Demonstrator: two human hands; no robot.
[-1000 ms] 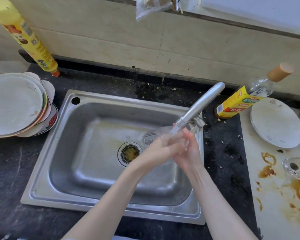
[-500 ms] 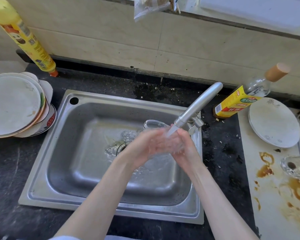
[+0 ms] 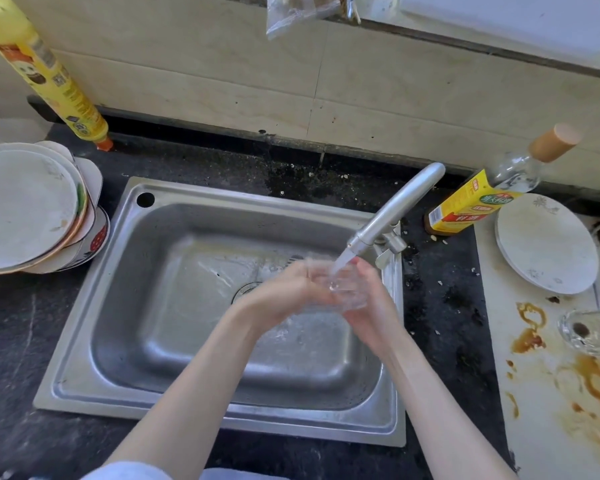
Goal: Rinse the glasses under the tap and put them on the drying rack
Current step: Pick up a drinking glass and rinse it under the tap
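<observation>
Cupping a clear, blurred glass (image 3: 343, 289) under the tap (image 3: 392, 213), left hand (image 3: 284, 292) and right hand (image 3: 371, 299) grip it together; sink (image 3: 94, 306) wall just right, open basin left.

Bare forearms, pale blue sleeve (image 3: 125, 471)

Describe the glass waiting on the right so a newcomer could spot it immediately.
Start at the steel sink and go right onto the stained pale counter. At the frame's right edge, below the white plate, lies a clear glass, the only transparent piece among brown ring stains.
</observation>
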